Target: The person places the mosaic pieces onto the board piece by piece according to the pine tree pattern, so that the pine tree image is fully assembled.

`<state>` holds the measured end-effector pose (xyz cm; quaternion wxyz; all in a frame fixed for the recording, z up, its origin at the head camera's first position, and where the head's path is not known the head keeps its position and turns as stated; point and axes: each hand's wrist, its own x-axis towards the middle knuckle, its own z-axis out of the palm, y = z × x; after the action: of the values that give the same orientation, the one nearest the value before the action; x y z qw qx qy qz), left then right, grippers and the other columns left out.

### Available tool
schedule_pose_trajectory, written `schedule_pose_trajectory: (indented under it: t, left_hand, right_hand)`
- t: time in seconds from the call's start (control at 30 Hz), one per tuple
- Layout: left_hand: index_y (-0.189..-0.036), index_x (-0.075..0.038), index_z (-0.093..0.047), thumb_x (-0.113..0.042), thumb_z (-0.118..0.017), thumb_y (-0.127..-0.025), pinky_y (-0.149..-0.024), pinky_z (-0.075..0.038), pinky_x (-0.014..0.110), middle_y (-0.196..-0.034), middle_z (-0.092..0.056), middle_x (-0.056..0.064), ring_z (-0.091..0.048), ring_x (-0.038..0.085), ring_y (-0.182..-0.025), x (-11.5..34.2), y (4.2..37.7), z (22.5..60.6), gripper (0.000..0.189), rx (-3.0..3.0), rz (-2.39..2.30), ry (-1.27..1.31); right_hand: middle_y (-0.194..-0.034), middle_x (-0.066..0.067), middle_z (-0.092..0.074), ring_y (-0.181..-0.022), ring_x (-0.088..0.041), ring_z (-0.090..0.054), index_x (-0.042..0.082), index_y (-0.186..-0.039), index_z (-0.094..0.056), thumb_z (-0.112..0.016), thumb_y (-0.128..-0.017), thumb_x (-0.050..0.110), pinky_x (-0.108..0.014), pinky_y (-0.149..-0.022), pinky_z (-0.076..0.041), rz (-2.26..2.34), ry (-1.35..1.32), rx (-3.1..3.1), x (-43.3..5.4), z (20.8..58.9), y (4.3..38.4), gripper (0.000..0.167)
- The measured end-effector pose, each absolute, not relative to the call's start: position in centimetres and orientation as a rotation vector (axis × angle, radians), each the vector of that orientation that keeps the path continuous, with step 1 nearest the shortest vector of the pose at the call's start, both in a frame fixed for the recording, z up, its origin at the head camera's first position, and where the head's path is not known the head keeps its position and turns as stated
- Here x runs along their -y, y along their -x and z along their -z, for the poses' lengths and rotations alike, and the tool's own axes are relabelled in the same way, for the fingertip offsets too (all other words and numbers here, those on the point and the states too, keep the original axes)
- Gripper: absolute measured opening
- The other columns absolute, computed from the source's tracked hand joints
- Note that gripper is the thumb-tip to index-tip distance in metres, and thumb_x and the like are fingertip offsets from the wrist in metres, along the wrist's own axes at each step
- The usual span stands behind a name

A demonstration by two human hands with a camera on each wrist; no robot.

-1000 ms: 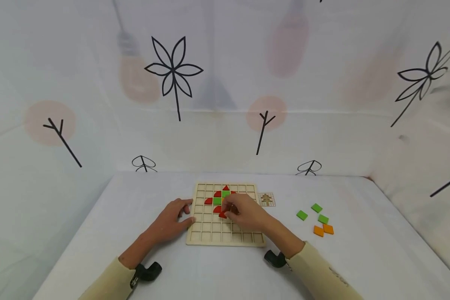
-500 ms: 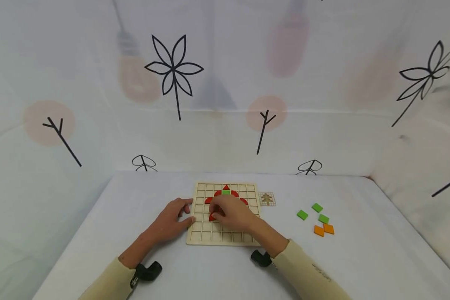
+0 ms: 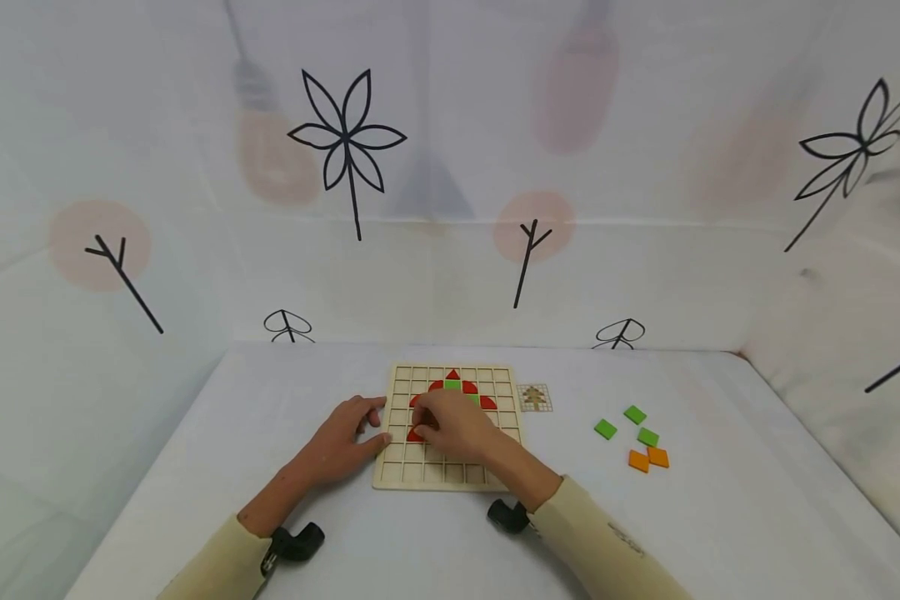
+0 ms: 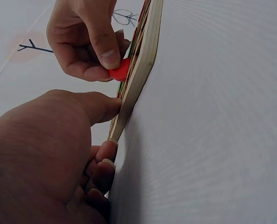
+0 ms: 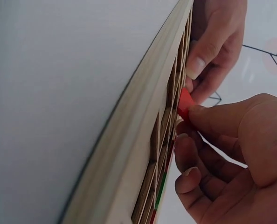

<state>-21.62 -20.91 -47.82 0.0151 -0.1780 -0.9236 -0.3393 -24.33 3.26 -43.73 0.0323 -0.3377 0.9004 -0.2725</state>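
A square wooden grid board (image 3: 414, 476) lies on the white table. Red and green pieces sit in its upper cells, among them a red triangle (image 3: 453, 375) and a green square (image 3: 452, 385). My right hand (image 3: 457, 425) pinches a red piece with a rounded edge (image 4: 120, 70) between thumb and fingers, low over the board's left side. My left hand (image 3: 343, 442) rests at the board's left edge, thumb and index fingertip touching it. In the head view my right hand covers several middle cells.
A small card with a gridded tree picture (image 3: 534, 397) lies against the board's right edge. Farther right are loose green squares (image 3: 605, 429) and two orange squares (image 3: 657, 457). A patterned white cloth (image 3: 420, 283) stands behind the table.
My right hand has moved left across the board with the red piece, uncovering red and green pieces on the right. The left hand stays at the edge.
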Motion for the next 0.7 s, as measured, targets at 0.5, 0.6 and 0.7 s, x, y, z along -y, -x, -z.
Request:
schedule_pose_trajectory:
  t: [0.5,0.6,0.7]
  left_hand:
    - [-0.152,-0.004,-0.054,-0.026,-0.074,-0.102,-0.082,-0.04,0.031,-0.106,-0.056,-0.008,-0.047,0.011,-0.094,21.03,21.65,47.59,0.059,2.89,1.061,0.55]
    - [-0.152,-0.003,-0.055,-0.025,-0.074,-0.101,-0.082,-0.04,0.031,-0.105,-0.056,-0.007,-0.047,0.012,-0.093,21.0,21.64,47.59,0.058,2.886,1.066,0.553]
    - [-0.151,-0.002,-0.055,-0.024,-0.074,-0.101,-0.081,-0.04,0.031,-0.105,-0.056,-0.006,-0.047,0.012,-0.093,20.88,21.6,47.57,0.058,2.889,1.067,0.552]
  right_hand:
    - [-0.088,0.007,-0.058,-0.081,-0.01,-0.053,0.017,-0.089,-0.076,-0.078,-0.097,0.016,-0.025,-0.073,-0.049,0.762,1.009,-2.838,-2.71,44.02,24.46,0.008]
    - [-0.089,0.006,-0.059,-0.08,-0.011,-0.053,0.017,-0.089,-0.076,-0.079,-0.097,0.017,-0.026,-0.073,-0.049,0.77,1.003,-2.845,-2.81,44.01,24.36,0.008]
    - [-0.089,0.006,-0.06,-0.081,-0.011,-0.054,0.017,-0.089,-0.075,-0.079,-0.096,0.018,-0.027,-0.073,-0.049,0.797,1.004,-2.85,-3.05,43.99,24.24,0.008]
